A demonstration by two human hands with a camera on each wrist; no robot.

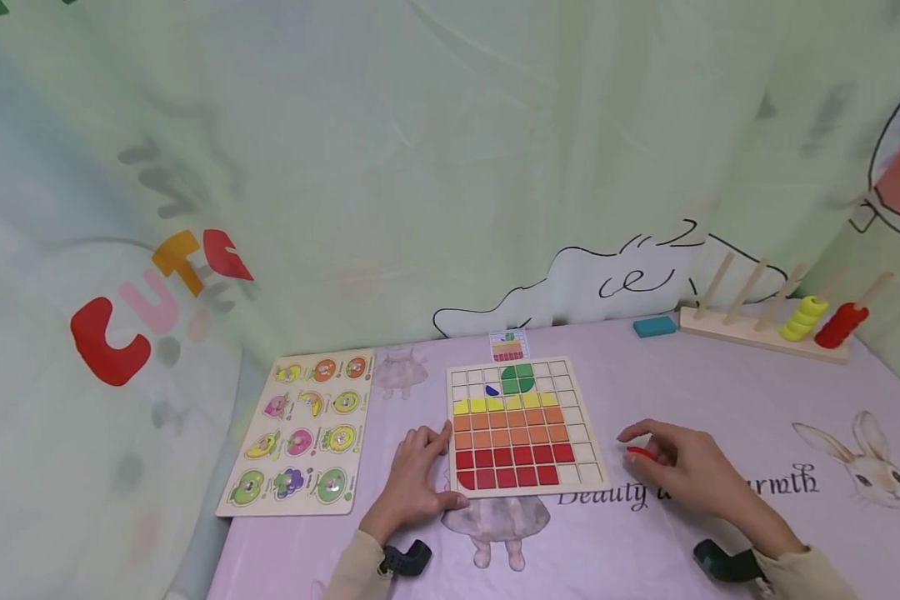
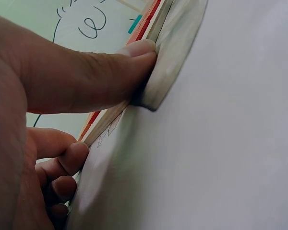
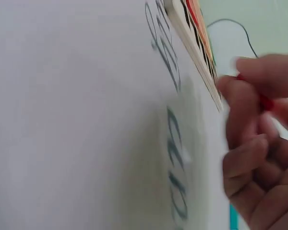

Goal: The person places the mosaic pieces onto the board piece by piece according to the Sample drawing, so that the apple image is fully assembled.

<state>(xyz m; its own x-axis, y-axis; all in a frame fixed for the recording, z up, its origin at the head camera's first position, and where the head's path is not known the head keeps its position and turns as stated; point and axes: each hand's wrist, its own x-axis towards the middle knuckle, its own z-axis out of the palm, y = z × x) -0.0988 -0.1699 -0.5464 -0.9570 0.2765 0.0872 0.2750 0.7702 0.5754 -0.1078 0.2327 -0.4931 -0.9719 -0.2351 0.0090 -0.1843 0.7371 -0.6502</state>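
A wooden grid board lies on the table, with rows of red tiles, orange tiles, yellow pieces, a green leaf shape and a small blue piece in it. My left hand holds the board's near left corner, thumb on the front edge and fingers against the left side. To the right of the board, my right hand pinches a small red tile between thumb and fingers, raised above the cloth. Most of that tile is hidden by the fingers.
A fruit puzzle board lies on the left. Behind the grid board is a small pattern card. A teal block and a peg stand with yellow and red beads sit at the back right, near the hanging cloth.
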